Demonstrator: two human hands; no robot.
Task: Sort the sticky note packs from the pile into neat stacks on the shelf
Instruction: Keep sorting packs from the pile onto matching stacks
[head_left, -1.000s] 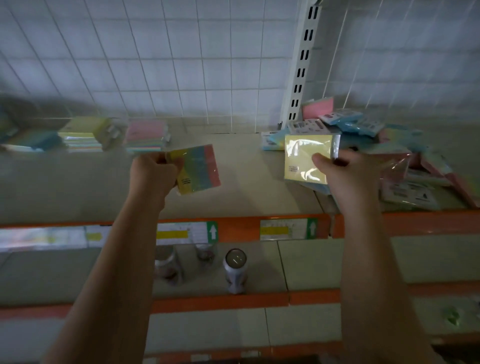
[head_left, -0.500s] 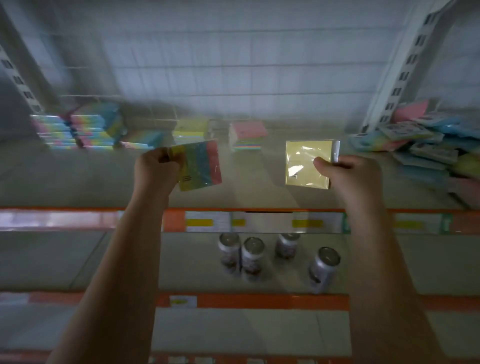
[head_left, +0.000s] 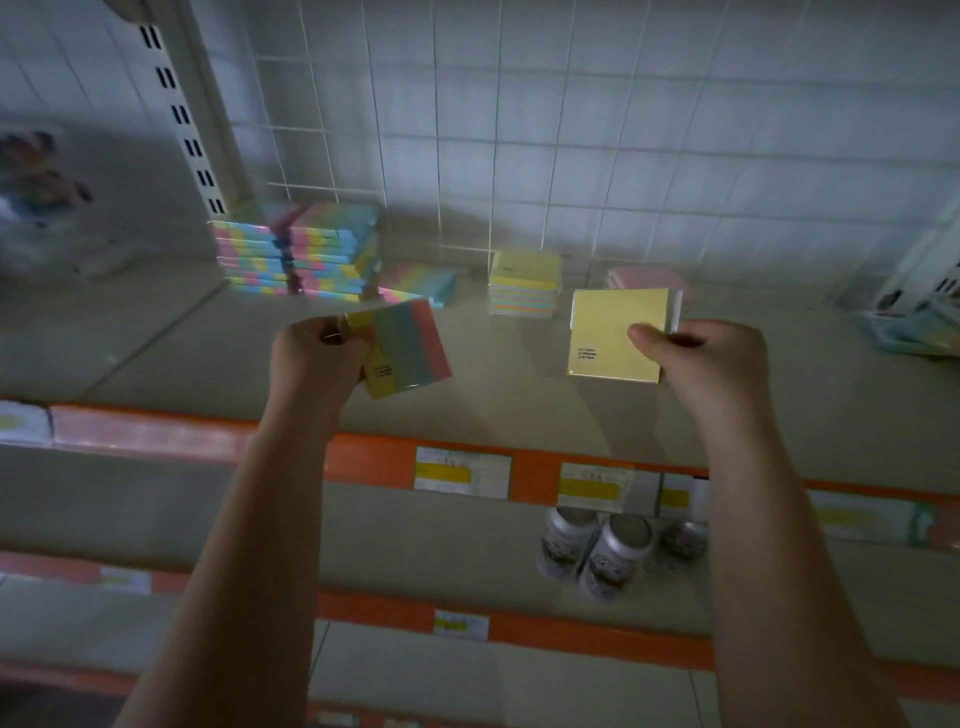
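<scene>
Hands raised above the shelf (head_left: 519, 415): left hand (head_left: 317, 364) gripping a striped multicolour pack (head_left: 410, 348), right hand (head_left: 711, 364) pinching a yellow pack (head_left: 613, 332), sorted stacks (head_left: 306, 254) behind them

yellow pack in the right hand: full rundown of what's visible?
The yellow pack is a square pad of plain pale yellow notes in clear glossy wrap, with a few lines of small dark print near its lower left corner. The right hand pinches its right edge, thumb on the front face. It is held upright, face toward the camera, above the shelf, in front of the pink stack.
</scene>
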